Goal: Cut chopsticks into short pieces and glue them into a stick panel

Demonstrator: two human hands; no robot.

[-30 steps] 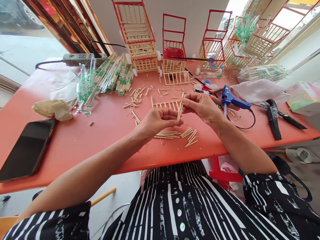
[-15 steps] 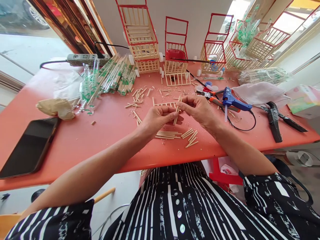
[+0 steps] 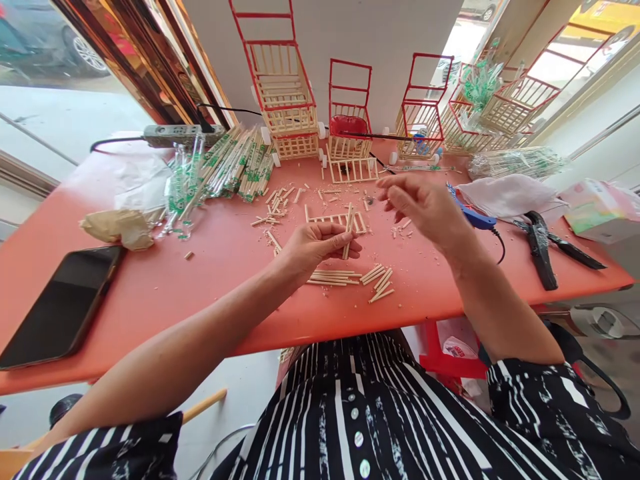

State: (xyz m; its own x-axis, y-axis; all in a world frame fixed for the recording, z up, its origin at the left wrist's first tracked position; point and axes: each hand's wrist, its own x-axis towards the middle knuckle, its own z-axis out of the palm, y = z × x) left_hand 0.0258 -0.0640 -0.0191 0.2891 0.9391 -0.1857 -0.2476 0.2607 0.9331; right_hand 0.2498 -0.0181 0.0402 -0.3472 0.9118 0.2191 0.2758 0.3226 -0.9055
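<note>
My left hand [image 3: 317, 245] is closed on wooden sticks [image 3: 349, 223], pinched upright between thumb and fingers; their number is unclear. Just behind them a small ladder-like stick frame [image 3: 327, 218] lies flat on the table. My right hand [image 3: 425, 208] hovers to the right, fingers loosely apart, with nothing visible in it. It hides part of the blue glue gun [image 3: 477, 219] beside it. Longer cut sticks [image 3: 333, 277] lie in a row in front of my left hand, with shorter sticks [image 3: 381, 277] to their right.
Stick-built carts with red trim, one a tall cart [image 3: 283, 80], stand along the back. Wrapped chopsticks [image 3: 235, 163] and a power strip [image 3: 180, 135] lie back left. A phone [image 3: 60, 303] is at the left, black-handled cutters [image 3: 543, 253] at the right. Stick scraps [image 3: 275, 203] litter the middle.
My right hand has let go of the sticks and moved right, towards the glue gun. My left hand still holds them. The view has shifted slightly.
</note>
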